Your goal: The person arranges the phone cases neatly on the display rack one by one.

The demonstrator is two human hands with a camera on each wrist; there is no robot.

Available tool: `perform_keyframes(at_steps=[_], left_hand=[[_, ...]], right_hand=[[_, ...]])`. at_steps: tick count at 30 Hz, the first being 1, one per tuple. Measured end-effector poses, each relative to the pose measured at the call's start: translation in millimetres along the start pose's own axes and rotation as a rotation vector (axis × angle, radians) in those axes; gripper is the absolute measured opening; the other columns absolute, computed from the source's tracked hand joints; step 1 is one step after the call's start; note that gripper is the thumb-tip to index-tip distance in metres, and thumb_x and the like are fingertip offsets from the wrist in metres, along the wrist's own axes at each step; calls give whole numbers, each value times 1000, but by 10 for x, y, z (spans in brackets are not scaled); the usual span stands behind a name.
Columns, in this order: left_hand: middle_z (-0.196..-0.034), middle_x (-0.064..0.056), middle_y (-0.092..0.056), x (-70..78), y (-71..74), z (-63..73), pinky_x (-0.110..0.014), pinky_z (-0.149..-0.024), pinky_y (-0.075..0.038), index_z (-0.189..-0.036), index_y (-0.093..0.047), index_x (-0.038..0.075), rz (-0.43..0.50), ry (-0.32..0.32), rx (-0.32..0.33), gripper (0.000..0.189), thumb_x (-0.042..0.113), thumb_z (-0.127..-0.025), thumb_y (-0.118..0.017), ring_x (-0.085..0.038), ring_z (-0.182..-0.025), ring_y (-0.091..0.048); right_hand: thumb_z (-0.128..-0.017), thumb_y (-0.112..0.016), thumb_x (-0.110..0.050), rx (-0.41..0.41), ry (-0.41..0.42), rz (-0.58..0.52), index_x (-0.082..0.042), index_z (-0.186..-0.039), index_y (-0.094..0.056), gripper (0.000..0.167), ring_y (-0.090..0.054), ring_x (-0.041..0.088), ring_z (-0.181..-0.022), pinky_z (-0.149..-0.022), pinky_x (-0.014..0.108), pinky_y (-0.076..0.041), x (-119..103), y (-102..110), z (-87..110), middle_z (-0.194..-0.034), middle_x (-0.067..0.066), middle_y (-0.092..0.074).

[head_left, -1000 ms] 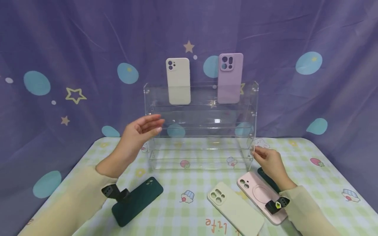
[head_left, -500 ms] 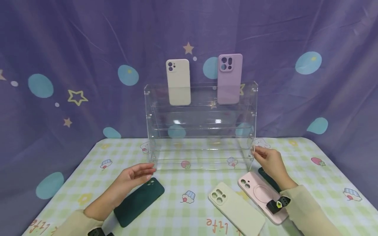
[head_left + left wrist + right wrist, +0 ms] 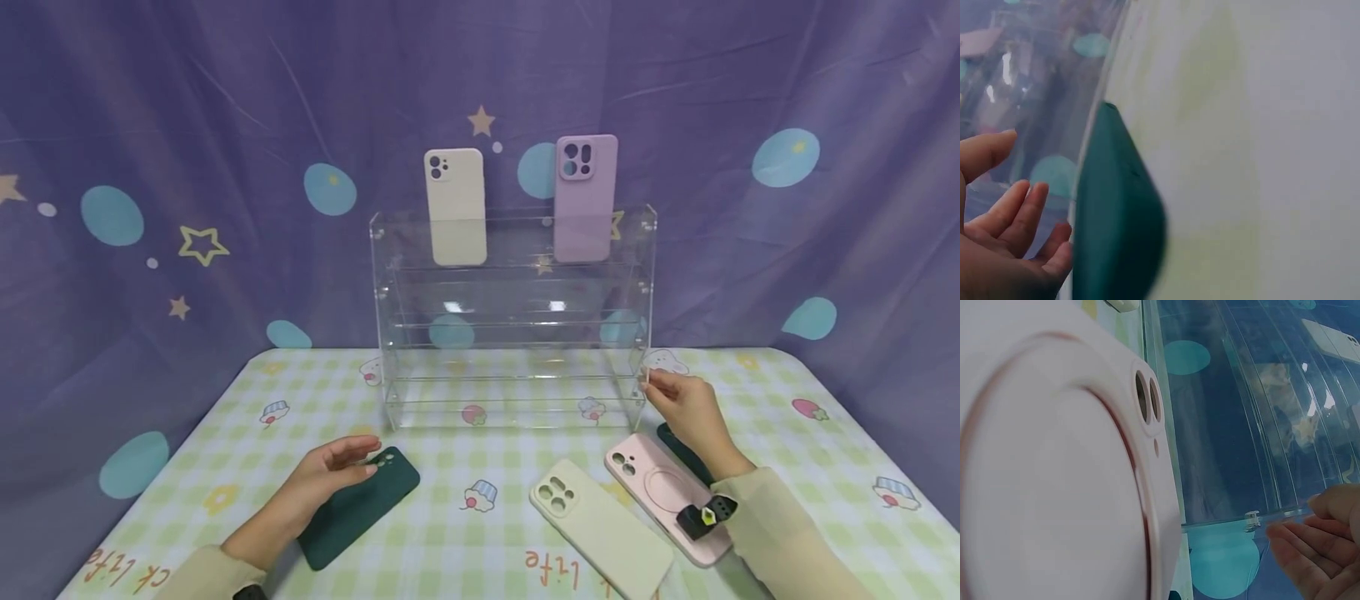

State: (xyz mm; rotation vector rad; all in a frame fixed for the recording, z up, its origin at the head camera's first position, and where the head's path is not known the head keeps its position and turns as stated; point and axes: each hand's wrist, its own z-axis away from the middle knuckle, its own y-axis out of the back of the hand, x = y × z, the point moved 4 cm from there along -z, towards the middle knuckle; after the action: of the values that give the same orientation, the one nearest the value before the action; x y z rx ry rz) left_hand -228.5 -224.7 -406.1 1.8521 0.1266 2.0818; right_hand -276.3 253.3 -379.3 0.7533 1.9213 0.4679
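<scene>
My left hand [image 3: 318, 483] hovers at the upper end of a dark green phone case [image 3: 360, 512] lying on the table, fingers loosely bent and parted from the thumb. In the left wrist view the green case [image 3: 1119, 206] stands large beside the fingers. A clear acrylic display rack [image 3: 513, 292] holds a white phone case [image 3: 459, 208] and a lilac phone case [image 3: 585, 200] on its top tier. At its lower right side my right hand [image 3: 686, 412] pinches the edge of the side panel, which runs between thumb and fingers in the right wrist view.
A cream phone case [image 3: 607, 533] and a pink phone case [image 3: 660, 496] with a ring lie at front right. Another dark green case [image 3: 684, 454] is partly hidden under the right hand. The checked tablecloth [image 3: 450, 550] reaches back to a purple curtain [image 3: 225, 125].
My left hand has dropped from beside the rack's left side down to the dark green case and drawn back slightly. My right hand stays at the rack's edge.
</scene>
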Motion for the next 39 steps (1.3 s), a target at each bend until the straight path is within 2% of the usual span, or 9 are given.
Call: perform_keyframes(at_steps=[5, 8, 13, 19, 23, 27, 33, 39], left_hand=[[-135, -19, -51, -126, 50, -69, -27, -93, -44, -134, -47, -5, -11, 18, 26, 54, 11, -87, -68, -35, -127, -43], [-135, -20, -51, -150, 47, -97, -34, -98, -43, -134, -46, -5, -38, -1, 19, 58, 11, -84, -71, -35, -126, -44], [-139, -21, -47, -129, -13, -124, -51, -103, -35, -137, -44, -3, -143, -60, -62, 69, 16, -80, -76, -37, -127, -42], [-143, -27, -38, -95, -56, -123, -58, -104, -29, -140, -36, -8, -265, -114, -172, 82, 15, -75, -80, -44, -132, -32], [-143, -30, -35, -82, -71, -96, -60, -102, -30, -140, -34, -10, -336, -150, -206, 86, 14, -72, -82, -47, -131, -31], [-143, -31, -35, -71, -83, -71, -60, -102, -30, -140, -34, -9, -391, -165, -197, 87, 17, -72, -82, -47, -131, -30], [-141, -27, -38, -36, -101, -51, -61, -99, -30, -142, -39, -1, -494, -127, -138, 90, 25, -69, -85, -44, -128, -30], [-145, -25, -35, -43, -113, -63, -62, -99, -29, -144, -35, 2, -482, -135, -166, 94, 24, -67, -85, -44, -129, -28]], right_hand=[[-91, -61, -6, -7, -7, 5, 13, -115, -60, 31, -66, 39, -88, -70, 42, -56, -11, -12, 1, -103, 29, -65], [-91, -61, -7, -10, -6, 19, 13, -116, -60, 31, -66, 39, -89, -70, 42, -56, -20, 0, 0, -103, 29, -65], [-92, -60, -7, -6, -5, 38, 14, -117, -59, 32, -66, 40, -89, -70, 43, -56, -34, 50, -15, -103, 29, -65], [-91, -60, -7, -15, -4, 17, 14, -117, -59, 33, -66, 40, -89, -69, 42, -56, -35, 47, -21, -103, 29, -65], [-91, -60, -7, -15, -2, 23, 14, -116, -59, 32, -66, 39, -88, -69, 42, -56, -31, 23, -3, -102, 29, -66], [-92, -60, -8, -11, -1, 26, 13, -115, -60, 31, -66, 39, -88, -69, 42, -56, -15, 11, 17, -101, 28, -66], [-91, -61, -6, 0, 11, 31, 13, -115, -61, 30, -67, 39, -87, -69, 43, -56, -27, 29, 5, -100, 28, -66], [-92, -60, -7, -13, 1, 26, 13, -115, -60, 31, -67, 39, -88, -70, 43, -56, -31, 24, 3, -100, 28, -66]])
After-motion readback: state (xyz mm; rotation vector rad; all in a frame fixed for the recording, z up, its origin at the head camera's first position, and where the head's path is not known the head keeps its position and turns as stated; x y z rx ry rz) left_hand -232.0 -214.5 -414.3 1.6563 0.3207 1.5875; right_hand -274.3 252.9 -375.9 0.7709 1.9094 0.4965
